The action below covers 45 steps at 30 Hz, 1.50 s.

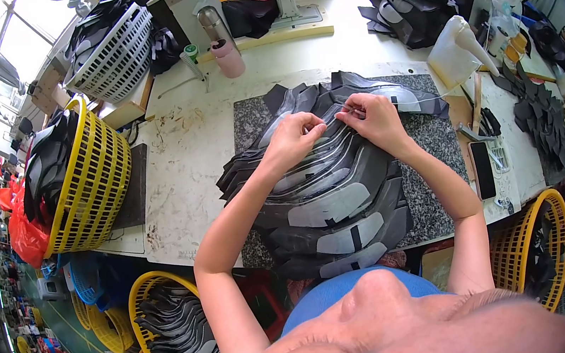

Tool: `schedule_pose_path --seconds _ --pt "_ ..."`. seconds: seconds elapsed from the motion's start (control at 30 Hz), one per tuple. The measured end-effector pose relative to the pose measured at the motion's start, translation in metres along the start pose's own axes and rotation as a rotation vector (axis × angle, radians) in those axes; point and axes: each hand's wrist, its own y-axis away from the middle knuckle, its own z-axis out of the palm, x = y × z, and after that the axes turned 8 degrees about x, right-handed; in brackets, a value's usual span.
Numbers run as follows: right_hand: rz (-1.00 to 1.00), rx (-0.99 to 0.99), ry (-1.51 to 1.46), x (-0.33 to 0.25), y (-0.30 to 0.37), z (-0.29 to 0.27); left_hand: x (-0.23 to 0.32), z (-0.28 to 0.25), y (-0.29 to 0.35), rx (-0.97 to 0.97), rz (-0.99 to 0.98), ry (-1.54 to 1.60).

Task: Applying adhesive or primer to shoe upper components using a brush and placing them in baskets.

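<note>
An overlapping stack of dark grey curved pieces (329, 204), with light grey patches and small black tabs, spreads over a speckled stone slab (428, 146) in front of me. They look like cut shoe-upper parts. Over the far part of the stack, my left hand (296, 139) has thumb and fingertips pinched together. My right hand (370, 119) faces it a short way off, also pinching, beside the upper right pieces. Whatever is between the fingertips is too small to make out.
Yellow baskets holding dark pieces stand at the left (94, 180), lower left (168, 284) and lower right (554, 233). A phone (483, 170) lies right of the slab. Behind are a pink bottle (228, 59), a sewing machine (284, 1) with a person, and another pile (411, 13).
</note>
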Motion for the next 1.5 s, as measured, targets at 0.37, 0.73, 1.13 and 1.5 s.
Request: schedule_pose_path --seconds 0.37,0.73,1.13,1.5 --pt "0.039 -0.066 0.017 0.001 0.007 -0.03 0.003 0.0 0.004 -0.006 -0.028 -0.091" --pt "0.022 -0.114 0.27 0.006 -0.001 -0.005 0.004 0.003 0.007 0.022 0.0 -0.106" --pt "0.105 0.029 -0.226 0.044 -0.012 -0.038 0.01 -0.001 0.011 0.037 0.038 -0.112" --pt "0.063 0.163 -0.127 0.071 0.011 -0.053 0.018 -0.02 0.021 0.26 0.283 -0.237"
